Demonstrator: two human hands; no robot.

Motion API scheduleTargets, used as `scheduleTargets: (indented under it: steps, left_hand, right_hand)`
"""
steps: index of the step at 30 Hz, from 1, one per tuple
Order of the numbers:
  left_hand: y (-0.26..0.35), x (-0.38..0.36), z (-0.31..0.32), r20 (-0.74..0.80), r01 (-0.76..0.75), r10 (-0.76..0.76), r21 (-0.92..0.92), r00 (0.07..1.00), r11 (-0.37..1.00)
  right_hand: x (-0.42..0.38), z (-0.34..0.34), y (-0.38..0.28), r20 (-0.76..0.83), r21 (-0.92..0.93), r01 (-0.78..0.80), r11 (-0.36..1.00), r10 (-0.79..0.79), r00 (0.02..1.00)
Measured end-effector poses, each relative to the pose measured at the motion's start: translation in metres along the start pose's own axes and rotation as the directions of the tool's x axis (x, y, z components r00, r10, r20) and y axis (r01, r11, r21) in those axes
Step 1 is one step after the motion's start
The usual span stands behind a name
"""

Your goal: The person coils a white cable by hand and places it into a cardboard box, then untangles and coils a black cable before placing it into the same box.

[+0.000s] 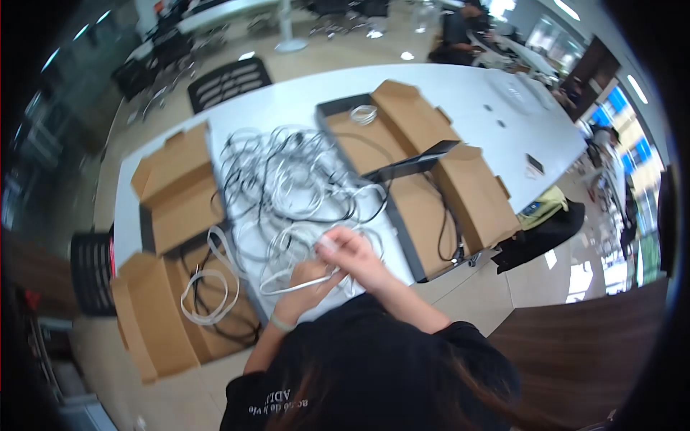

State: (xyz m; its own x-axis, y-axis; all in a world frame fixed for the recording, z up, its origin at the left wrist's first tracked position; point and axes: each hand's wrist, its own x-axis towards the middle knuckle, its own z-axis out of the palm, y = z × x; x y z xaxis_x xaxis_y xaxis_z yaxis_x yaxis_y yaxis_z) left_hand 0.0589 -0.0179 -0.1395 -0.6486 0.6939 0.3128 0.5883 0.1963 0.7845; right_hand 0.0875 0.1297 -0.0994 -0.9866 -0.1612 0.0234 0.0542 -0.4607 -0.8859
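My left hand [310, 281] is closed around a white cable [284, 290], which loops out to its left. Just above it, my right hand [352, 257] pinches a small whitish piece, probably the cable's end; blur hides its exact shape. Both hands are close together over the near side of the table. Beneath and beyond them lies a tangled heap of white, grey and black cables [298, 188].
Open cardboard boxes flank the heap: two on the left [180, 215], [154, 316] and two on the right [352, 147], [424, 223]. Some hold cables. A phone-like object [535, 164] lies on the white table [467, 93]. Chairs [228, 80] and a seated person [458, 36] are beyond.
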Motion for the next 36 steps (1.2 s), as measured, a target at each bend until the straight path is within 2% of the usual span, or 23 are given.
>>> scheduleTargets:
  steps: [1, 2, 3, 4, 8, 9, 12, 13, 14, 16, 17, 18, 19, 20, 21, 22, 26, 27, 29, 31, 33, 35, 36]
  left_hand:
    - [-0.007, -0.003, 0.007, 0.077, 0.141, -0.132, -0.128, 0.988, 0.982]
    - [-0.017, -0.012, 0.02, 0.001, 0.041, -0.041, -0.135, 0.999, 0.99]
    - [-0.025, -0.017, 0.028, -0.078, -0.056, 0.046, -0.136, 0.996, 0.989]
    - [-0.007, -0.016, 0.023, -0.007, 0.181, -0.208, -0.464, 0.978, 0.867]
    - [-0.026, -0.012, 0.029, 0.082, -0.014, 0.059, -0.467, 0.995, 0.884]
    - [-0.035, -0.011, 0.031, 0.104, -0.066, 0.131, -0.477, 0.986, 0.876]
    - [-0.062, -0.008, 0.039, 0.147, -0.242, 0.363, -0.515, 0.92, 0.822]
    - [-0.069, -0.008, 0.042, 0.145, -0.308, 0.442, -0.53, 0.885, 0.79]
    - [-0.075, -0.008, 0.044, 0.135, -0.376, 0.519, -0.542, 0.844, 0.752]
    - [-0.081, -0.008, 0.046, 0.102, -0.512, 0.666, -0.556, 0.739, 0.654]
    - [-0.032, 0.0, 0.02, 0.214, -0.354, 0.571, -0.601, 0.793, 0.717]
    - [-0.013, -0.002, 0.016, 0.21, -0.357, 0.572, -0.601, 0.793, 0.715]
    - [0.0, -0.006, 0.017, 0.437, -0.147, 0.227, -0.209, 0.87, 0.967]
    - [0.007, -0.011, 0.019, 0.485, 0.072, -0.191, 0.252, 0.853, 0.965]
    - [0.006, -0.014, 0.022, 0.313, 0.035, -0.077, 0.138, 0.946, 0.99]
    - [0.003, -0.016, 0.026, 0.319, 0.029, -0.072, 0.138, 0.945, 0.99]
    - [0.013, -0.009, 0.017, 0.207, -0.153, 0.071, 0.416, 0.976, 0.896]
    - [0.023, -0.003, 0.005, 0.174, -0.228, 0.156, 0.552, 0.972, 0.802]
    - [0.03, 0.006, -0.011, 0.262, -0.159, 0.029, 0.489, 0.965, 0.858]
    - [0.026, 0.014, -0.011, 0.214, -0.394, 0.347, 0.253, 0.913, 0.884]
    - [0.034, 0.011, -0.005, 0.263, -0.325, 0.278, 0.159, 0.924, 0.932]
    - [0.027, 0.009, 0.003, 0.359, -0.124, 0.17, -0.149, 0.918, 0.981]
    - [0.026, 0.009, 0.004, 0.349, -0.138, 0.181, -0.145, 0.92, 0.98]
  right_hand:
    - [0.002, 0.0, 0.003, 0.077, -0.204, 0.084, 0.975, -0.07, 0.995]
    - [0.0, 0.009, -0.009, 0.049, -0.47, 0.05, 0.881, -0.03, 0.998]
    - [0.003, 0.007, -0.007, 0.214, -0.68, 0.315, 0.662, -0.232, 0.949]
    - [0.004, 0.009, -0.007, 0.247, -0.709, 0.31, 0.634, -0.189, 0.95]
    - [0.005, 0.011, 0.001, 0.357, -0.8, 0.366, 0.476, -0.113, 0.927]
    - [0.004, 0.013, 0.005, 0.335, -0.779, 0.337, 0.528, -0.104, 0.936]
    - [0.008, 0.01, 0.004, 0.305, -0.702, 0.281, 0.654, -0.081, 0.949]
    - [0.01, 0.007, 0.003, 0.257, -0.542, 0.035, 0.84, 0.126, 0.958]
    - [0.011, 0.004, 0.001, 0.258, -0.343, -0.236, 0.909, 0.333, 0.907]
    - [0.016, -0.005, 0.009, 0.3, -0.283, -0.28, 0.917, 0.362, 0.883]
    - [0.019, -0.007, 0.009, 0.336, -0.198, -0.309, 0.93, 0.361, 0.87]
    - [0.02, -0.009, 0.008, 0.369, -0.108, -0.337, 0.935, 0.353, 0.86]
    - [0.022, -0.003, -0.009, 0.331, -0.124, -0.44, 0.889, 0.455, 0.827]
    - [0.023, -0.006, -0.005, 0.327, -0.124, -0.438, 0.891, 0.453, 0.829]
    - [0.028, -0.007, 0.001, 0.42, -0.137, -0.469, 0.872, 0.48, 0.77]
    - [0.031, -0.007, 0.005, 0.507, -0.152, -0.498, 0.854, 0.5, 0.702]
    - [0.027, -0.013, -0.006, 0.451, -0.007, -0.623, 0.782, 0.559, 0.696]
    - [0.026, -0.012, -0.015, 0.398, 0.06, -0.561, 0.826, 0.495, 0.772]
    - [0.028, -0.026, -0.006, 0.413, 0.377, -0.485, 0.789, 0.325, 0.851]
    - [0.025, -0.028, -0.001, 0.449, 0.462, -0.46, 0.758, 0.247, 0.859]
    - [0.022, -0.024, 0.006, 0.516, 0.621, -0.505, 0.599, 0.173, 0.839]
    - [0.022, -0.023, 0.009, 0.487, 0.727, -0.448, 0.52, 0.069, 0.871]
    - [0.022, -0.022, 0.007, 0.462, 0.758, -0.421, 0.499, 0.047, 0.886]
